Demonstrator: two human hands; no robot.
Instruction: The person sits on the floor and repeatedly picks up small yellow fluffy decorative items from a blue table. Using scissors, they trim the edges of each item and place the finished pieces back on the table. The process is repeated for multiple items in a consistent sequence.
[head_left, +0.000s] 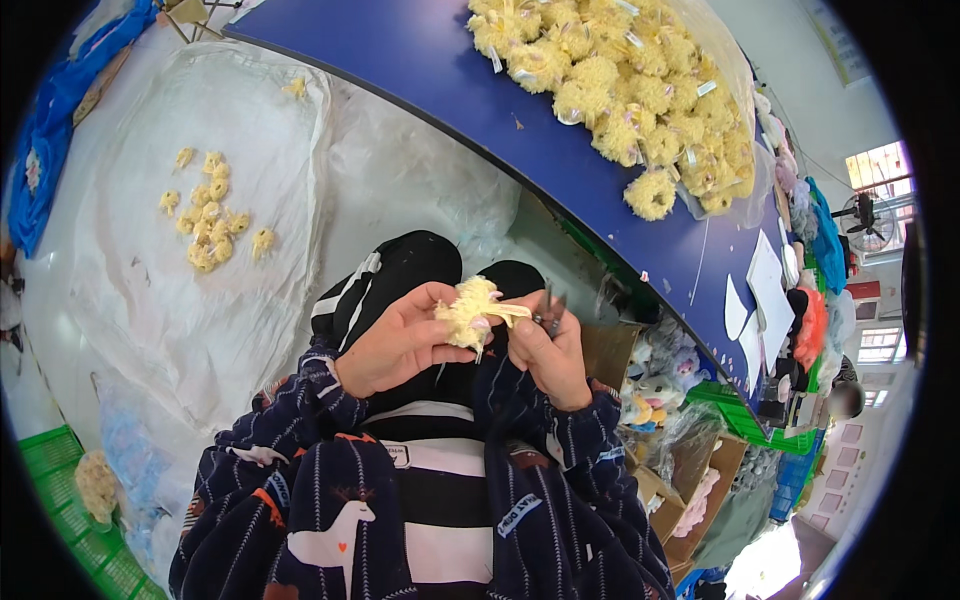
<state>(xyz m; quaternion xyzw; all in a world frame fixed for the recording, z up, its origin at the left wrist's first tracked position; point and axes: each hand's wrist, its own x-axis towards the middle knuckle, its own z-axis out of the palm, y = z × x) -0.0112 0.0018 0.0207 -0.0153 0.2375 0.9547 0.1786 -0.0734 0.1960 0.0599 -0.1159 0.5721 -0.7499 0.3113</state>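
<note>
Above my lap, a fuzzy pale-yellow plush piece (pixel 466 318) with small pink spots is pinched in my left hand (pixel 395 340). My right hand (pixel 550 350) grips a stretched yellow strip at its right side between thumb and finger. A pair of small dark metal snips (pixel 550 308) is also tucked in the right hand, its points upward. How the snips sit in the palm is hidden by the fingers.
Many fluffy yellow plush pieces (pixel 600 80) heap on the blue table (pixel 400 50) ahead. A white sheet (pixel 120 290) on the left bears several yellow rings (pixel 210 225). Cardboard boxes (pixel 610 355) and a green crate (pixel 735 410) stand right; another green crate (pixel 60 460) lies lower left.
</note>
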